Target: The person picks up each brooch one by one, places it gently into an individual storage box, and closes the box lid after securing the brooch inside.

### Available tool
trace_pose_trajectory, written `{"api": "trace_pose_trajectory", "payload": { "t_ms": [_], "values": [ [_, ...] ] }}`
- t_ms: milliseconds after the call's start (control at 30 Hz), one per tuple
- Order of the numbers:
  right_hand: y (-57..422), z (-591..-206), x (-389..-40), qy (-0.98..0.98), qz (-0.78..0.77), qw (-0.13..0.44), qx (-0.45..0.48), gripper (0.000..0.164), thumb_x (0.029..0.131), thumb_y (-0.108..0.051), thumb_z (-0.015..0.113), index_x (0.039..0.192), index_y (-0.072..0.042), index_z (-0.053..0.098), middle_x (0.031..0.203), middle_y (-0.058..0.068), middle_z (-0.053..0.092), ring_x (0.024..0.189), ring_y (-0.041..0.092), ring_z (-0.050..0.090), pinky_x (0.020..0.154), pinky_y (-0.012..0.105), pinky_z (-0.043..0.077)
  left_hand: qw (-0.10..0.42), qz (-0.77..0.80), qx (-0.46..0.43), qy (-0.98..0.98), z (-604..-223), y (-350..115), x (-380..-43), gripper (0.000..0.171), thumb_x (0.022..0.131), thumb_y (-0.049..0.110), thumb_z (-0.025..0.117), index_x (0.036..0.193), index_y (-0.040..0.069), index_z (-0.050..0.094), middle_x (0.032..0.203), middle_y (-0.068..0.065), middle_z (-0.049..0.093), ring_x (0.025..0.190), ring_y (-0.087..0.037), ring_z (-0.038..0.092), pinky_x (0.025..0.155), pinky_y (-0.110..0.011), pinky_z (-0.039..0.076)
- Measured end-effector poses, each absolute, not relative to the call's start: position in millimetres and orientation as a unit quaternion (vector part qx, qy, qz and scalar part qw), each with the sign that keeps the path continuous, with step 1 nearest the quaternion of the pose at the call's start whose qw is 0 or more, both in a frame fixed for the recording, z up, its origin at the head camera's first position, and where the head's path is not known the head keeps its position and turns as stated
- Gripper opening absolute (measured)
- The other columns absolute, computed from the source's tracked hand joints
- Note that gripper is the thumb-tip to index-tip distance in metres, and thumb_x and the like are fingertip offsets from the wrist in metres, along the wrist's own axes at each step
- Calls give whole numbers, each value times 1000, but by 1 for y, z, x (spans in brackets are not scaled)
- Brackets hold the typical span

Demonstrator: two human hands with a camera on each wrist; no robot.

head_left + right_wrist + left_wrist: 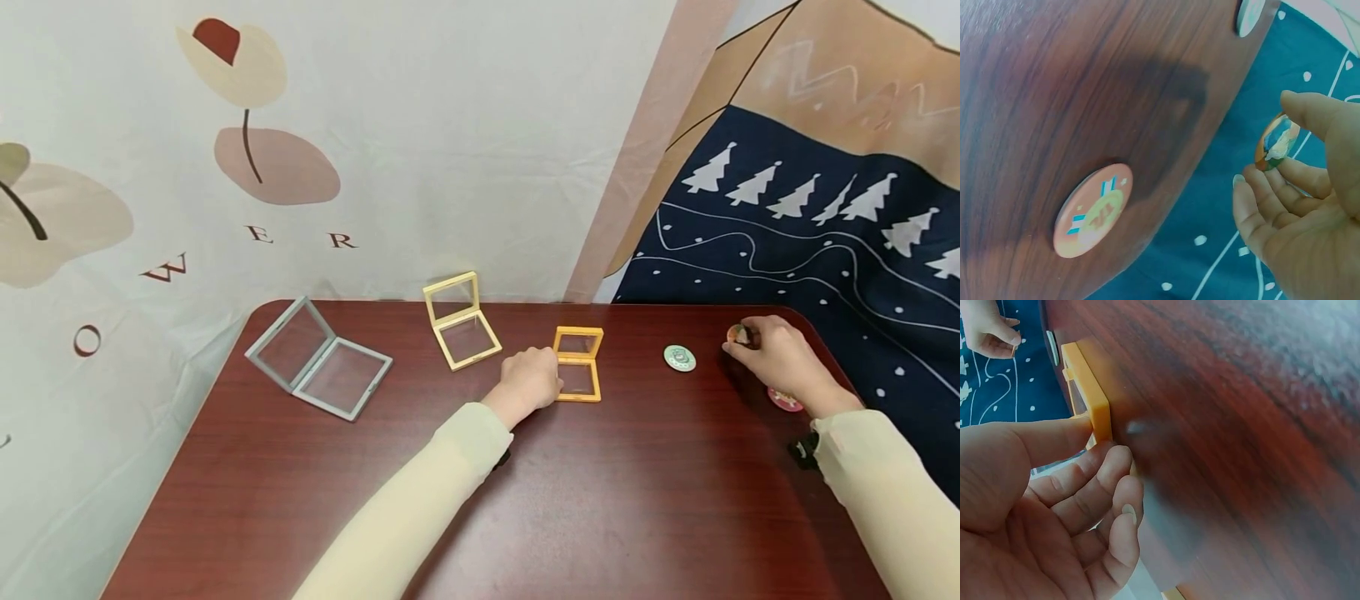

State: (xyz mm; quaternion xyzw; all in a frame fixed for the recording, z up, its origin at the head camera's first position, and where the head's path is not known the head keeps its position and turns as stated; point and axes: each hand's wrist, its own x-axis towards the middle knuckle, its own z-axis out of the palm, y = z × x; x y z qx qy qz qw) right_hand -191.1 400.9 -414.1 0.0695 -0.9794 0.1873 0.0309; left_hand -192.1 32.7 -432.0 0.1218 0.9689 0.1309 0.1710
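My left hand (527, 379) pinches the near left corner of a small orange hinged frame (597, 385) between thumb and index finger. The frame lies opened on the table, its upper half tilted up; clear film spans both halves. In the left wrist view, the thumb presses the orange rim (1092, 387). At the table's far right, my right hand (783, 360) holds a round picture badge (1280, 140) on edge between thumb and fingers, above the surface. A pinkish-red round badge (1094, 209) lies under that wrist. Left of it rests a pale green badge (679, 358).
A pale yellow hinged frame (487, 333) stands opened behind my left hand. Farther left is a larger grey hinged frame (352, 414), also opened. The dark red table (637, 500) ends at a printed cloth (465, 167) hanging along its back.
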Motion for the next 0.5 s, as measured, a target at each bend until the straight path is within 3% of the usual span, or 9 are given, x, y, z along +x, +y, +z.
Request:
{"api": "trace_pose_trajectory", "payload": {
  "t_ms": [133, 500],
  "values": [
    [394, -409, -187, -978, 189, 46, 77, 40, 97, -18, 74, 115, 14, 61, 90, 18, 54, 85, 35, 51, 70, 47, 43, 177, 131, 121, 968, -431, 33, -190, 29, 102, 33, 69, 78, 19, 65, 82, 4, 65, 84, -22, 67, 73, -41, 52],
    [374, -397, -173, -974, 202, 72, 74, 50, 96, -16, 75, 127, 17, 55, 110, 30, 55, 94, 41, 51, 79, 57, 47, 183, 142, 122, 965, -431, 32, -181, 30, 102, 33, 69, 76, 20, 65, 77, 5, 63, 78, -18, 64, 72, -39, 51]
  ]
}}
